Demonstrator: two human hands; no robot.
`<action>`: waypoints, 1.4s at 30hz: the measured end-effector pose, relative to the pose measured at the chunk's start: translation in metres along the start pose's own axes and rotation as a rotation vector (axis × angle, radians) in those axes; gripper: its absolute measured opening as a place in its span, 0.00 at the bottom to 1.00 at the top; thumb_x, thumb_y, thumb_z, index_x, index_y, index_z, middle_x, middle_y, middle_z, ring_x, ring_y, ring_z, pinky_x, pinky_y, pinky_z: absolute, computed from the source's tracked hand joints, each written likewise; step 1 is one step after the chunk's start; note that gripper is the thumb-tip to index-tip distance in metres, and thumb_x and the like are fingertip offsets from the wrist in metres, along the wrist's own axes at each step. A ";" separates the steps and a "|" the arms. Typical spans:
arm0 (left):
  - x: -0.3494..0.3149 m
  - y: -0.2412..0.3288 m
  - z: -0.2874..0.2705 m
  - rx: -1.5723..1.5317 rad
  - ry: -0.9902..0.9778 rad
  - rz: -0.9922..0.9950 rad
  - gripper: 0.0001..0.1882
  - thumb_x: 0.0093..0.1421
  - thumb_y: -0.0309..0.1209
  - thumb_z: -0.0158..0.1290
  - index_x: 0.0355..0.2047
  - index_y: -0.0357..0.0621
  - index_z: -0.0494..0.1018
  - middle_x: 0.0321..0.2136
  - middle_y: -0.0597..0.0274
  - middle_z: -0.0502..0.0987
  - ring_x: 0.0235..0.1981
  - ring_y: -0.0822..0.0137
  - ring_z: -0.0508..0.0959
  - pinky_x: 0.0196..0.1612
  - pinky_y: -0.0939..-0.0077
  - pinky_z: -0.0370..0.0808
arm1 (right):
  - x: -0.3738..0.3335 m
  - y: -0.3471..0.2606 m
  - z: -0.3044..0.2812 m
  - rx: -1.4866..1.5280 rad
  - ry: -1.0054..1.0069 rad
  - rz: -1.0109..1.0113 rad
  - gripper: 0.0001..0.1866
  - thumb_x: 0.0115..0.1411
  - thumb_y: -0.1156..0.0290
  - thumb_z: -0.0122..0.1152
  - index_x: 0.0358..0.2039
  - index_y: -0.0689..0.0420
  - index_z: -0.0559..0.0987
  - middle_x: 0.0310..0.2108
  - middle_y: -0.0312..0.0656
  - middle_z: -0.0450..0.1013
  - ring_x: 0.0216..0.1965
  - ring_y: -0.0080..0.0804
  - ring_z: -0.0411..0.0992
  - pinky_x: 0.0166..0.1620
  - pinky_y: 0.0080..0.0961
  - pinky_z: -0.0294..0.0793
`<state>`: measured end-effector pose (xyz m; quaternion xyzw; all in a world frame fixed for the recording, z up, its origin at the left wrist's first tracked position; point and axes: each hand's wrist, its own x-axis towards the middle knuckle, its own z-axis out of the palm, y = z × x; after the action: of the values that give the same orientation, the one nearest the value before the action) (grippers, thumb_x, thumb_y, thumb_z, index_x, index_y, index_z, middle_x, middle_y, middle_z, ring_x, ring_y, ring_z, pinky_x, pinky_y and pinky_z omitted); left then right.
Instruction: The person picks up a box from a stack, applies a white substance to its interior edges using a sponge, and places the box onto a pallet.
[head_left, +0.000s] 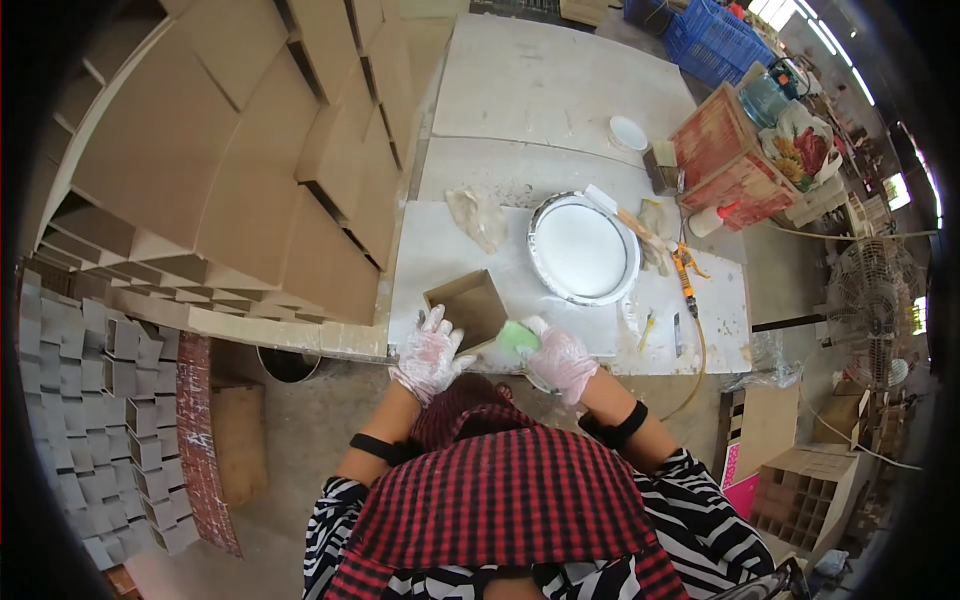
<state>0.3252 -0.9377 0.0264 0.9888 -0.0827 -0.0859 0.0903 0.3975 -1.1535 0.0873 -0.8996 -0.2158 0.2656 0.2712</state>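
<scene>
An open brown box (470,300), which looks like cardboard, stands tilted near the table's front edge. My left hand (430,355), in a whitish stained glove, grips its near left side, the fingers over the rim and the thumb lower down. At the right of the box, my right hand (563,362), gloved the same way, is closed on a light green pad (518,338). The pad is close to the box's near right corner; whether they touch I cannot tell. Behind my right hand sits a round bucket of white liquid (583,247), with a brush (625,220) lying across its rim.
Tall stacks of brown boxes (250,180) rise at the left. On the table (560,90) lie a crumpled cloth (475,220), an orange air gun with hose (685,270), a white bowl (628,133) and a red-capped bottle (708,220). A fan (872,310) stands at the right.
</scene>
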 end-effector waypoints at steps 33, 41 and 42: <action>-0.022 0.029 0.020 0.046 0.333 0.490 0.26 0.54 0.39 0.51 0.53 0.44 0.66 0.54 0.57 0.66 0.59 0.57 0.61 0.62 0.55 0.52 | 0.047 -0.071 -0.013 -0.395 -0.103 -0.482 0.18 0.50 0.73 0.56 0.43 0.44 0.77 0.34 0.45 0.70 0.38 0.43 0.71 0.41 0.34 0.71; 0.000 0.043 0.107 -0.963 0.296 0.369 0.22 0.62 0.36 0.36 0.56 0.46 0.62 0.58 0.59 0.60 0.61 0.62 0.56 0.65 0.63 0.49 | 0.106 -0.090 0.028 -0.464 -0.247 -0.518 0.07 0.52 0.63 0.55 0.33 0.45 0.76 0.31 0.43 0.70 0.37 0.41 0.72 0.37 0.37 0.72; 0.001 0.045 0.105 -0.919 0.367 0.402 0.22 0.62 0.36 0.36 0.56 0.46 0.61 0.58 0.60 0.60 0.61 0.62 0.56 0.65 0.64 0.49 | 0.113 -0.089 0.026 -0.527 -0.146 -0.680 0.08 0.52 0.64 0.55 0.33 0.45 0.76 0.31 0.43 0.70 0.37 0.41 0.72 0.37 0.37 0.72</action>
<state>0.3000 -0.9990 -0.0669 0.8107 -0.2072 0.0802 0.5416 0.4467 -1.0161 0.0819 -0.7947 -0.5788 0.1598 0.0886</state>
